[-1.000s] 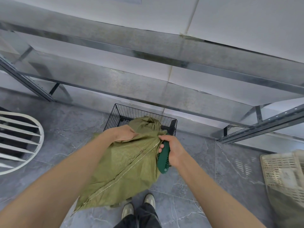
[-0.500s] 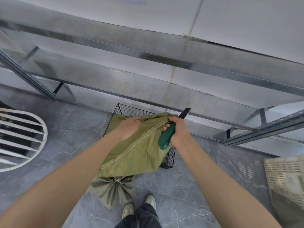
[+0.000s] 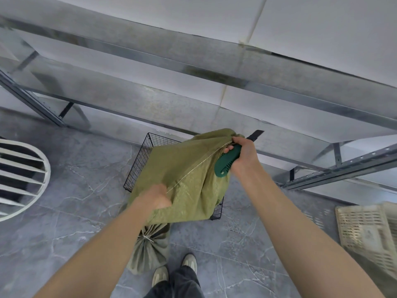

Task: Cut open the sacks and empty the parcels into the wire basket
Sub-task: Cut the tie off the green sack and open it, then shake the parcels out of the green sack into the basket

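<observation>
A green woven sack (image 3: pixel 189 179) hangs over the black wire basket (image 3: pixel 137 166) and hides most of it. My left hand (image 3: pixel 155 197) grips the sack's lower edge by its white seam. My right hand (image 3: pixel 242 152) grips the sack's upper corner together with a green-handled utility knife (image 3: pixel 225 163), whose black blade end sticks out past my knuckles. A second green sack (image 3: pixel 150 248), tied shut with string, stands on the floor under the first, just in front of my shoes. No parcels show.
Metal shelving (image 3: pixel 193 104) runs behind the basket, with a rail (image 3: pixel 343 166) jutting out at the right. A white slatted round object (image 3: pixel 21 179) lies at the left. A beige plastic crate (image 3: pixel 369 233) sits at the right. The floor is grey tile.
My left hand slid down from the sack's top to its lower edge. My right hand rose and moved right with the knife and the sack corner, tipping the sack over the basket.
</observation>
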{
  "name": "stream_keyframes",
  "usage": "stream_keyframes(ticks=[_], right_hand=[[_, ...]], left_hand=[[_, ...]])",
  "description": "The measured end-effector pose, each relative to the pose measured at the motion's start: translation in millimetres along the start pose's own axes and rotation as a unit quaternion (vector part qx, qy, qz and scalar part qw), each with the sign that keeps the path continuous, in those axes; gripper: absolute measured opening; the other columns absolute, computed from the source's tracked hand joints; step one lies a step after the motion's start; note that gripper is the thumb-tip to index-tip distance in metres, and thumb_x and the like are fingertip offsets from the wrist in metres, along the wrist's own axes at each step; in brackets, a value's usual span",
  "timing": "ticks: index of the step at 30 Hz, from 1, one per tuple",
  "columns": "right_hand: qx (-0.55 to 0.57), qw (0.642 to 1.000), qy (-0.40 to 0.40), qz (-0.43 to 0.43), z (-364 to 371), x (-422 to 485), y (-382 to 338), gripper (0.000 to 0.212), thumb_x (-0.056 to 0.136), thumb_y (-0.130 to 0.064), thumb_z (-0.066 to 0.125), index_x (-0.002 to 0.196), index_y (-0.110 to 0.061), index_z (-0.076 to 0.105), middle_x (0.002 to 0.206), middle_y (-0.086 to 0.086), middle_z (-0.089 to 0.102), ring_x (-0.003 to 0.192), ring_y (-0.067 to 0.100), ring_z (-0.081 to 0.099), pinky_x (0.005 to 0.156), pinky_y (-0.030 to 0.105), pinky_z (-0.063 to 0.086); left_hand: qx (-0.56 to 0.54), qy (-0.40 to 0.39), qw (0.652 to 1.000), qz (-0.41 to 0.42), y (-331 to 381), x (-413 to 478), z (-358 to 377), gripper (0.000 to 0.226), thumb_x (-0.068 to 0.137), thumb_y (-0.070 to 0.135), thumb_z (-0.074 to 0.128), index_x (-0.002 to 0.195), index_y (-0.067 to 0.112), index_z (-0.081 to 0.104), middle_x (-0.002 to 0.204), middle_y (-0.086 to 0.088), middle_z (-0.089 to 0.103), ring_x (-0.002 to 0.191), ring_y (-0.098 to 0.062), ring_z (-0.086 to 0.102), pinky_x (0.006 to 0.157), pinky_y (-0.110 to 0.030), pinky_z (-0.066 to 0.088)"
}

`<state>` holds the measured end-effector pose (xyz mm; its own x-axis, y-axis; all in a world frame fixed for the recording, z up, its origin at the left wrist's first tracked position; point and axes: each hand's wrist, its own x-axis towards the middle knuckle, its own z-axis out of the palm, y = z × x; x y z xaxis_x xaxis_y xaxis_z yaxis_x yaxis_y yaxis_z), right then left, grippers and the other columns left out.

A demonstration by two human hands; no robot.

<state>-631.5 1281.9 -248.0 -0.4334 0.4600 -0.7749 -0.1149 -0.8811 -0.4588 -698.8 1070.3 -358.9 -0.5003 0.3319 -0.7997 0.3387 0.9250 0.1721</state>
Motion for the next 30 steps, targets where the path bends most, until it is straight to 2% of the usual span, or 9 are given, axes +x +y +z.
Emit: stream_keyframes(ticks=[3,7,10,12,15,20,26,30], right_hand=[[0.015,1.0,0.0,-0.005,0.0,5.4,-5.6,0.025,0.09,-0.002,0.048,0.067,-0.011,0.047,0.048,0.001,0.045,0.032,0.009,0.039,0.036,0.017,0.038],[0.019,1.0,0.006,-0.008,-3.8,11.3,-15.8,0.025,0.09,-0.003,0.048,0.067,-0.012,0.046,0.052,0.001,0.044,0.031,0.01,0.039,0.035,0.017,0.038],[0.014,1.0,0.015,-0.005,-5.4,12.8,-26.7,0.024,0.09,-0.005,0.049,0.068,-0.012,0.047,0.057,0.001,0.044,0.033,0.01,0.039,0.036,0.017,0.038],[-0.004,1.0,0.015,-0.017,-5.7,13.7,-32.5,0.023,0.09,-0.004,0.048,0.069,-0.012,0.046,0.059,0.001,0.044,0.034,0.009,0.039,0.036,0.018,0.038],[-0.04,0.998,0.022,-0.036,-4.5,15.3,-40.6,0.02,0.09,-0.003,0.048,0.071,-0.012,0.046,0.057,0.001,0.044,0.034,0.01,0.04,0.037,0.019,0.038],[-0.132,0.986,0.037,-0.092,-2.8,16.7,-58.4,0.018,0.088,0.0,0.05,0.073,-0.01,0.048,0.053,0.003,0.044,0.035,0.011,0.04,0.04,0.023,0.039],[-0.293,0.934,0.064,-0.197,-5.9,11.8,-84.2,0.018,0.086,0.0,0.052,0.072,-0.011,0.047,0.054,0.005,0.043,0.037,0.015,0.041,0.044,0.025,0.039],[-0.43,0.853,0.072,-0.287,-5.2,3.0,-98.3,0.016,0.085,0.0,0.046,0.075,-0.013,0.049,0.061,0.005,0.046,0.046,0.018,0.044,0.046,0.026,0.042]], left_hand=[[0.04,0.065,0.997,-0.001,-3.6,3.0,9.2,0.014,0.088,0.012,0.053,0.1,0.012,0.059,0.085,0.0,0.061,0.078,-0.017,0.063,0.063,-0.027,0.049],[0.038,0.135,0.99,0.032,-9.6,3.5,5.6,0.019,0.094,0.012,0.041,0.106,0.011,0.054,0.089,-0.004,0.06,0.083,-0.024,0.063,0.07,-0.034,0.051],[-0.029,0.192,0.981,0.028,-13.8,0.5,-2.8,0.014,0.096,0.01,0.038,0.109,0.011,0.043,0.073,-0.001,0.052,0.065,-0.019,0.056,0.055,-0.031,0.041],[-0.043,0.227,0.973,0.02,-16.8,-3.4,-14.1,0.011,0.097,0.011,0.037,0.107,0.01,0.039,0.068,-0.002,0.048,0.058,-0.019,0.05,0.051,-0.03,0.035],[-0.048,0.265,0.963,0.025,-20.1,-7.9,-29.4,0.008,0.098,0.012,0.037,0.104,0.008,0.038,0.065,-0.004,0.048,0.061,-0.026,0.052,0.055,-0.036,0.037],[-0.049,0.299,0.952,0.044,-17.0,-15.2,-50.8,0.007,0.098,0.013,0.035,0.1,0.008,0.038,0.07,-0.008,0.049,0.065,-0.029,0.05,0.059,-0.037,0.037],[-0.055,0.337,0.938,0.062,0.8,-32.3,-75.2,0.011,0.098,0.015,0.033,0.098,0.007,0.04,0.068,-0.006,0.047,0.067,-0.029,0.049,0.06,-0.037,0.037],[-0.075,0.387,0.917,0.053,12.6,-47.6,-109.3,0.011,0.097,0.012,0.032,0.097,0.007,0.041,0.076,-0.012,0.05,0.072,-0.033,0.049,0.062,-0.037,0.035]])
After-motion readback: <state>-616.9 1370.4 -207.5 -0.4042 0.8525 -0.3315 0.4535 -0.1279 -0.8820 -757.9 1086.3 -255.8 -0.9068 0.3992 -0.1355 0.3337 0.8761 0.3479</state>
